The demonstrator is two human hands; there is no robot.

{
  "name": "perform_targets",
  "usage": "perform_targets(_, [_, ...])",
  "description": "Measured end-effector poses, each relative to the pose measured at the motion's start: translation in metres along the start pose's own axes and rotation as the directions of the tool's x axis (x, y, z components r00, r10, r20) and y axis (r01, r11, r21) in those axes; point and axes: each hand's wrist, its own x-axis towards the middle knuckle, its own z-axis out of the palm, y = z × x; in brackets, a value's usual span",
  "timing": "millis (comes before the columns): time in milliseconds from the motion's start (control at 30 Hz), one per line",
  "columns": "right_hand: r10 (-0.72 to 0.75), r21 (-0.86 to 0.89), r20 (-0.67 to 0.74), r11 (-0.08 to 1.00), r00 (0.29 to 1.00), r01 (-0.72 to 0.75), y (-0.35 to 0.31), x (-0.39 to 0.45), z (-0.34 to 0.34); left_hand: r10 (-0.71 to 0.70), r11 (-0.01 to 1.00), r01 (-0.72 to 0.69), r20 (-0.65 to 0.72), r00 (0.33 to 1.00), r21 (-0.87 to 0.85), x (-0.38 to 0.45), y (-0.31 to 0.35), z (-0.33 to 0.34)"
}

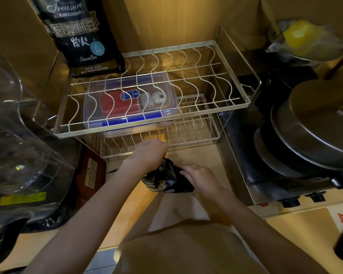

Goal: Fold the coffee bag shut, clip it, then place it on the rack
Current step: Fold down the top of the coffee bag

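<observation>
Coffee bag: a small black coffee bag [167, 179] sits low on the wooden counter [188, 155], just in front of the wire rack [147, 91], its top bunched between both hands.
Left hand: the left hand [149, 151] is curled into a fist over the bag's upper edge, fingers closed on the crumpled top, right at the rack's lower front rail.
Right hand: the right hand [201, 177] lies on the bag's right side, fingers together and pressed flat against the foil; whether the thumb pinches it I cannot tell.
Rack: two tiers of white wire; the right part of the upper tier is bare.
On the rack: a second, larger coffee bag [81, 36] stands upright at the rack's back left corner.
Under the upper tier: a clear plastic box [131, 103] with blue clasps.
Right of the rack: stacked metal pans [313, 135].
Left of the rack: a clear jug [14, 123].
</observation>
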Motion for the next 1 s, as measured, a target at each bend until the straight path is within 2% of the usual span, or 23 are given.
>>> perform_targets(133, [-0.116, -0.307, 0.039, 0.944, 0.993, 0.122, 0.004, -0.009, 0.008, 0.002, 1.000, -0.002, 0.020, 1.000, -0.005, 0.000, 0.001, -0.006])
perform_targets(200, [-0.078, -0.360, 0.065, 0.928, 0.995, 0.096, 0.010, -0.014, 0.011, 0.017, 1.000, -0.017, 0.010, 1.000, 0.017, 0.000, 0.004, -0.007])
perform_targets(300, [0.010, -0.273, 0.031, 0.962, 0.999, -0.002, 0.015, -0.015, 0.015, 0.043, 0.999, -0.044, 0.036, 0.998, 0.021, -0.001, 0.007, -0.008])
perform_targets(400, [0.203, -0.094, -0.025, 0.974, 0.979, -0.205, 0.014, -0.011, 0.018, 0.053, 0.999, -0.053, 0.116, 0.992, -0.004, -0.003, 0.009, -0.013])
perform_targets(467, [0.247, -0.055, -0.063, 0.967, 0.967, -0.251, 0.012, -0.009, 0.019, 0.088, 0.995, -0.093, 0.166, 0.982, 0.023, -0.003, 0.014, -0.015])
perform_targets(567, [0.265, 0.021, -0.072, 0.964, 0.962, -0.264, 0.011, -0.003, 0.023, 0.126, 0.988, -0.143, 0.239, 0.963, 0.055, 0.001, 0.019, -0.018])
perform_targets(733, [0.338, 0.165, -0.028, 0.930, 0.941, -0.329, 0.010, 0.001, 0.027, 0.116, 0.991, -0.132, 0.314, 0.942, 0.031, 0.011, 0.011, -0.020])
perform_targets(900, [0.375, 0.277, 0.030, 0.887, 0.926, -0.369, 0.011, 0.003, 0.025, 0.164, 0.983, -0.121, 0.356, 0.920, -0.140, 0.000, 0.015, -0.038])
perform_targets(933, [0.371, 0.308, 0.020, 0.881, 0.928, -0.359, 0.011, 0.001, 0.025, 0.165, 0.984, -0.128, 0.364, 0.917, -0.123, -0.006, 0.018, -0.040])
perform_targets(1000, [0.378, 0.345, -0.008, 0.870, 0.926, -0.352, 0.011, 0.000, 0.025, 0.139, 0.986, -0.162, 0.343, 0.929, 0.039, -0.018, 0.025, -0.038])
